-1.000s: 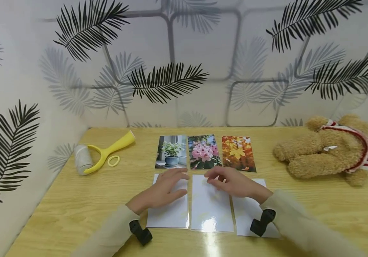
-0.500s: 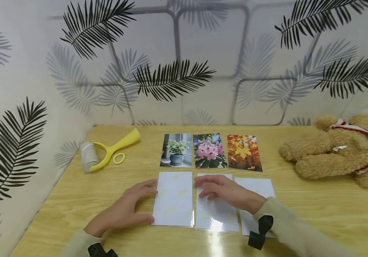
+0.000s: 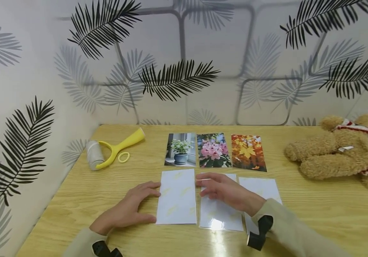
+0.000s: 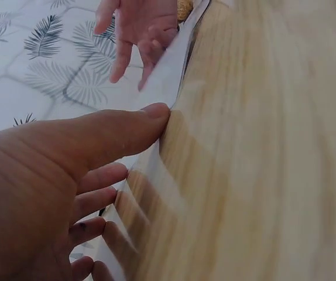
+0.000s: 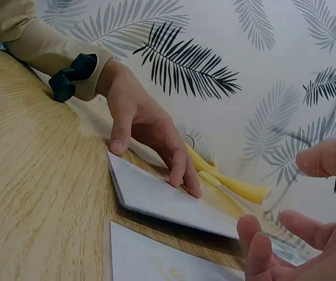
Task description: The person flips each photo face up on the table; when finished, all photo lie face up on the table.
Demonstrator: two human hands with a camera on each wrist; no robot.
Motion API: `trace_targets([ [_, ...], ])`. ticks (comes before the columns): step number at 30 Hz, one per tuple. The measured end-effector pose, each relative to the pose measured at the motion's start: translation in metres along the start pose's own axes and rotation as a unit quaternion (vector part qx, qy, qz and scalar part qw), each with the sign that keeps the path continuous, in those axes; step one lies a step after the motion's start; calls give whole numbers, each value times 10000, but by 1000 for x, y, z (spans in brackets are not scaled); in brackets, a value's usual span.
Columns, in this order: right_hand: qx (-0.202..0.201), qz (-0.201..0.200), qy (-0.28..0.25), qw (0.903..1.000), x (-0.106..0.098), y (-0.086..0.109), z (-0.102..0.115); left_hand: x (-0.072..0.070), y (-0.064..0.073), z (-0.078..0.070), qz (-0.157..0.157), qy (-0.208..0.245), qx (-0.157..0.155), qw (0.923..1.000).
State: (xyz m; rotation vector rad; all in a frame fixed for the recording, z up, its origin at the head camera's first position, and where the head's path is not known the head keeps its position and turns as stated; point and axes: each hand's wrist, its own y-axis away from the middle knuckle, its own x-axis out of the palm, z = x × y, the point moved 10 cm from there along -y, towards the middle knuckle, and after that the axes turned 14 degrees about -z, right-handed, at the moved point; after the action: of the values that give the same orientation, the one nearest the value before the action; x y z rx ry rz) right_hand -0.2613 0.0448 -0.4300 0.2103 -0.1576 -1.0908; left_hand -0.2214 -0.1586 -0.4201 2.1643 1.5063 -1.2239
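Observation:
Three white cards lie face down in a row on the wooden table: a left card (image 3: pixel 176 197), a middle card (image 3: pixel 220 210) and a right card (image 3: pixel 262 189). My left hand (image 3: pixel 127 208) touches the left card's left edge with spread thumb and fingertips; the left wrist view shows the thumb (image 4: pixel 127 132) against that edge. In the right wrist view a dark gap or shadow shows under the left card's near edge. Over the middle card hovers my right hand (image 3: pixel 227 191), fingers loosely bent, fingertips near the left card's right edge, holding nothing.
Behind the white cards lie three picture cards: a potted plant (image 3: pixel 180 150), pink flowers (image 3: pixel 214 150) and autumn leaves (image 3: pixel 248 152). A yellow slingshot-shaped handle with a grey roll (image 3: pixel 94 155) and a yellow ring (image 3: pixel 124 157) lie left. A teddy bear (image 3: pixel 328 153) lies right.
My left hand has moved off the left card to its left edge. The right hand has shifted slightly left over the middle card. The head view has turned a little left.

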Motion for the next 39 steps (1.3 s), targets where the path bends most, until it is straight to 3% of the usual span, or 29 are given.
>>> trace_targets([
  [7, -742, 500, 808, 9927, 14, 1, 6, 2, -1, 1, 61, 8, 105, 9999],
  [11, -941, 746, 955, 9882, 29, -1, 8, 1, 0, 3, 29, 21, 67, 10000],
  [19, -1507, 711, 1121, 9796, 44, -1, 15, 0, -2, 7, -346, 254, 27, 9991],
  [22, -1621, 578, 1094, 9790, 44, -2, 16, -3, -3, 11, -584, 325, -134, 9977],
  [25, -1602, 483, 908, 9817, 42, -2, 16, -4, -4, 17, -770, 648, -577, 9933],
  [27, -1570, 467, 761, 9836, 41, -1, 17, -4, -5, 20, -838, 1435, -973, 9813],
  [28, -1570, 468, 701, 9840, 40, -1, 17, -3, -5, 21, -842, 2021, -1169, 9687],
  [30, -1568, 482, 579, 9847, 40, 0, 18, 0, -5, 22, -792, 3194, -1575, 9311],
  [32, -1590, 476, 530, 9847, 40, 0, 19, 3, -6, 21, -699, 4229, -1840, 8846],
  [33, -1597, 477, 511, 9847, 40, -1, 19, 5, -6, 21, -658, 4569, -1947, 8654],
  [34, -1609, 484, 502, 9845, 40, -1, 19, 7, -6, 21, -625, 4795, -2007, 8520],
  [37, -1586, 508, 514, 9847, 41, -1, 18, 9, -7, 20, -619, 5092, -1979, 8353],
  [39, -1567, 537, 578, 9845, 41, -1, 16, 9, -8, 20, -666, 5137, -1910, 8338],
])
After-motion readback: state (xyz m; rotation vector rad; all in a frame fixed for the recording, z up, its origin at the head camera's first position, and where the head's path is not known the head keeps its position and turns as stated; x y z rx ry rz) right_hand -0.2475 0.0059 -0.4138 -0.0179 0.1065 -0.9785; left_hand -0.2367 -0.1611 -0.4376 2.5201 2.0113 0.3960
